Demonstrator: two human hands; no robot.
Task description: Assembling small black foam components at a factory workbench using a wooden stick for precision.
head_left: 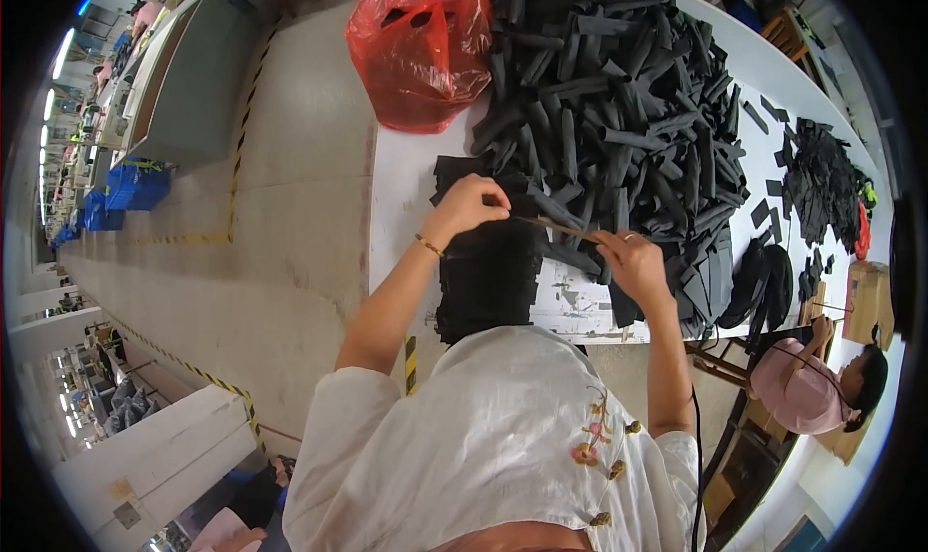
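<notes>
My left hand [472, 207] is closed in a pinch above a stack of overlapping black fabric pieces [488, 286] at the table's near left. What its fingertips hold, if anything, is too dark and small to make out. A ring shows on my right hand [633, 265], which is closed round one end of a thin brown stick [570, 230]. The stick's other end points left, toward my left fingertips. Just beyond both hands rises a big heap of dark grey, curled fabric strips [609, 107].
A red plastic bag [420, 54] stands at the table's far left corner. Farther right lie a second black pile [822, 180] and black bundled material [762, 281]. Another person in pink [797, 383] sits at the right. The white table [396, 170] ends at my waist.
</notes>
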